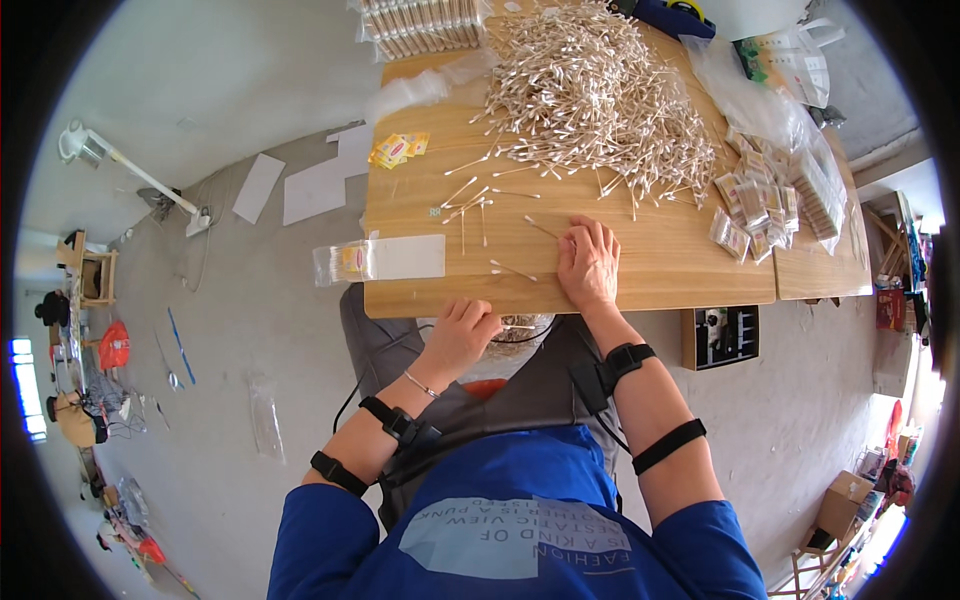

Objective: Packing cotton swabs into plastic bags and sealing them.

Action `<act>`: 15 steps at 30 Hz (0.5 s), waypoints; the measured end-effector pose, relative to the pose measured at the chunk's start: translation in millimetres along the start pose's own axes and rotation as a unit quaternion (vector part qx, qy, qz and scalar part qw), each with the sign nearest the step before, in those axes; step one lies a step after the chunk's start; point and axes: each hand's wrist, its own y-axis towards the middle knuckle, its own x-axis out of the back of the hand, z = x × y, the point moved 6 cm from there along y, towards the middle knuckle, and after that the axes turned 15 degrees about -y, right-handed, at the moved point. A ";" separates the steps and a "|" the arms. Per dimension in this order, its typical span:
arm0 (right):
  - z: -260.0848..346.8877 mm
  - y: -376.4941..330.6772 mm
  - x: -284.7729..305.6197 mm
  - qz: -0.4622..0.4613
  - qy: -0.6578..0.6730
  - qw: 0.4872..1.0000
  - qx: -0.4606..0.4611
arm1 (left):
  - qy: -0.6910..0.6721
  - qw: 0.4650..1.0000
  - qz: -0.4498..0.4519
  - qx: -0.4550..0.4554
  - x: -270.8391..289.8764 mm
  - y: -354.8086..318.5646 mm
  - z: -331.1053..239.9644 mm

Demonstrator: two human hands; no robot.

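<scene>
Just below the table's front edge, my left hand is closed. A cotton swab sticks out from its fingers toward the right; how many it holds is hidden. On the tabletop, my right hand rests with curled fingers, its thumb and forefinger at the end of another cotton swab. One loose swab lies between the hands, and several more are scattered farther left. Beyond them rises a large heap of cotton swabs. A small filled packet lies with a white strip at the left edge.
Yellow printed cards lie on the wooden table at left, below bundled swabs. Filled packets and clear plastic bags are at right. Below the table are a clear bag of swabs and a dark tray.
</scene>
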 end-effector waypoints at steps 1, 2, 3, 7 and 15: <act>-0.1 0.2 -0.3 0.001 -0.006 1.000 0.000 | -0.027 0.999 0.007 0.019 0.9 0.8 1.1; 1.1 0.5 0.0 0.001 -0.006 1.000 0.001 | -0.053 0.998 0.014 0.039 1.7 0.8 1.8; 1.6 0.7 0.2 0.003 -0.002 1.000 0.000 | -0.053 0.998 0.013 0.040 1.0 4.0 0.9; 0.3 0.9 -0.4 0.008 -0.003 1.000 -0.005 | -0.138 0.968 -0.143 0.152 15.3 31.4 22.4; 2.8 0.2 0.0 0.009 -0.003 1.000 0.000 | -0.081 0.977 -0.118 0.159 12.6 38.1 35.5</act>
